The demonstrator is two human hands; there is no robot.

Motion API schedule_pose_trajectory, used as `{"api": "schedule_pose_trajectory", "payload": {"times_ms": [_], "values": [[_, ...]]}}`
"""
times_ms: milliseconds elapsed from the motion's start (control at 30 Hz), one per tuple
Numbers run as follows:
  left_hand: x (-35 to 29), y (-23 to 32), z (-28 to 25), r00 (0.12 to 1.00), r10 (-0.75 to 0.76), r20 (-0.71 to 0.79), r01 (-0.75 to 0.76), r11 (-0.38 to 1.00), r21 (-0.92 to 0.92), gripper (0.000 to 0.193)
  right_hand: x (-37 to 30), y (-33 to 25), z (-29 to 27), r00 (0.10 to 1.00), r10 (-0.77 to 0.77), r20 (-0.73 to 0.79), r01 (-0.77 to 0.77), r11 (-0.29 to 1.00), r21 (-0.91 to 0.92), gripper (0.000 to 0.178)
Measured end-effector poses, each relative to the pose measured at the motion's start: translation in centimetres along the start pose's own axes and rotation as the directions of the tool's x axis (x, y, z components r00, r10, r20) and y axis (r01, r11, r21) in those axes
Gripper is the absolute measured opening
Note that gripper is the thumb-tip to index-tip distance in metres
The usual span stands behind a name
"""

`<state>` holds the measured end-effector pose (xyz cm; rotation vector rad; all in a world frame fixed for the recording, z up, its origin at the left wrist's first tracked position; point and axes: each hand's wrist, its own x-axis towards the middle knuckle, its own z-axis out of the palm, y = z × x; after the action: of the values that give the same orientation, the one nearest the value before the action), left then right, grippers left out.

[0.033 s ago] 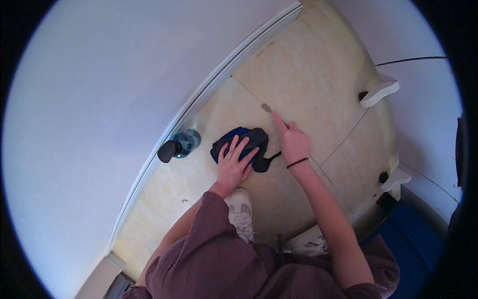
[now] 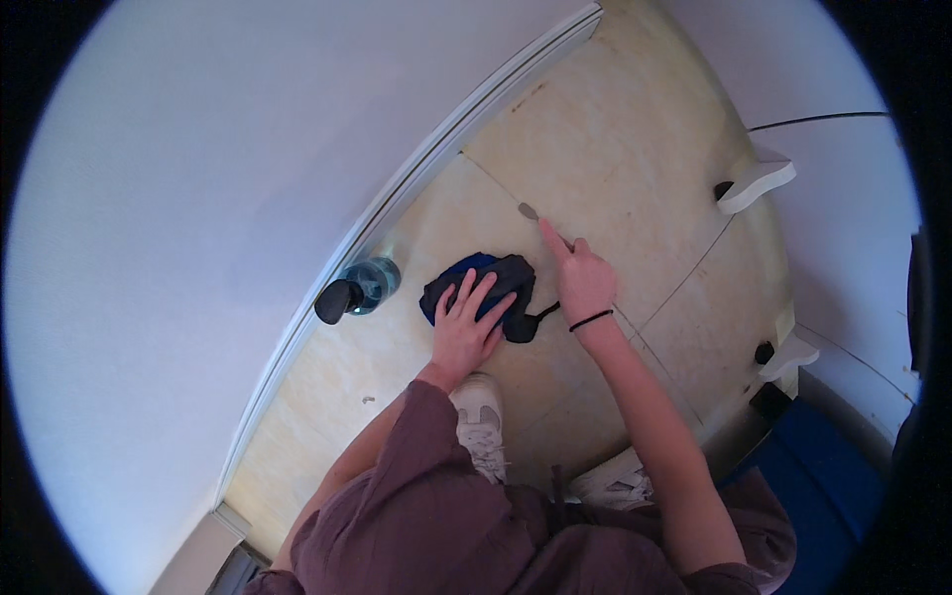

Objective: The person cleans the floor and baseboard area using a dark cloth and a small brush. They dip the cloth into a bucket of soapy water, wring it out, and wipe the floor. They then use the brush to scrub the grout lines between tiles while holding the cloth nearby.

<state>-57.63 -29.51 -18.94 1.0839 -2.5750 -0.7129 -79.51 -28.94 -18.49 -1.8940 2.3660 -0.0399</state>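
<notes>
My left hand [image 2: 464,325] lies flat with its fingers spread over a crumpled dark blue and black cloth bundle [image 2: 511,270] on the floor. From the bundle a black strap or cord [image 2: 546,311] runs toward my right wrist. My right hand [image 2: 587,286] is closed around a slim tool with a small, rounded grey tip [image 2: 529,210]; its index finger stretches along the shaft. The tip is at the floor by a tile joint, and most of the shaft is hidden by my fingers. A dark band [image 2: 591,321] circles my right wrist.
Left of the bundle, a clear blue-green bottle with a black top [image 2: 373,285] stands by the white wall trim [image 2: 397,188]. Below my hands is my light shoe [image 2: 480,421]. White furniture feet [image 2: 759,186] stand on the right, with a blue surface [image 2: 818,481] at the lower right.
My right hand and the tool tip have shifted very slightly to the left and away from me. My left hand stays on the bundle.
</notes>
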Motion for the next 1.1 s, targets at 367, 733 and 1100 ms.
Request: {"api": "schedule_pose_trajectory", "payload": {"times_ms": [367, 733, 1100], "values": [[-0.1, -0.1, 0.0, 1.000, -0.005, 0.019, 0.005, 1.000, 0.006, 0.059, 0.2, 0.0, -0.3, 0.999, -0.018, 0.027, 0.018, 1.000, 0.004, 0.066], [-0.1, -0.3, 0.3, 1.000, 0.012, -0.013, -0.012, 1.000, 0.006, 0.058, 0.2, -0.4, -0.3, 1.000, 0.009, 0.019, -0.009, 1.000, 0.000, 0.065], [-0.2, -0.3, 0.3, 1.000, -0.002, -0.011, 0.002, 1.000, 0.006, 0.057, -3.1, 1.5, -0.2, 0.985, 0.094, 0.144, -0.100, 0.994, 0.036, 0.075]]}}
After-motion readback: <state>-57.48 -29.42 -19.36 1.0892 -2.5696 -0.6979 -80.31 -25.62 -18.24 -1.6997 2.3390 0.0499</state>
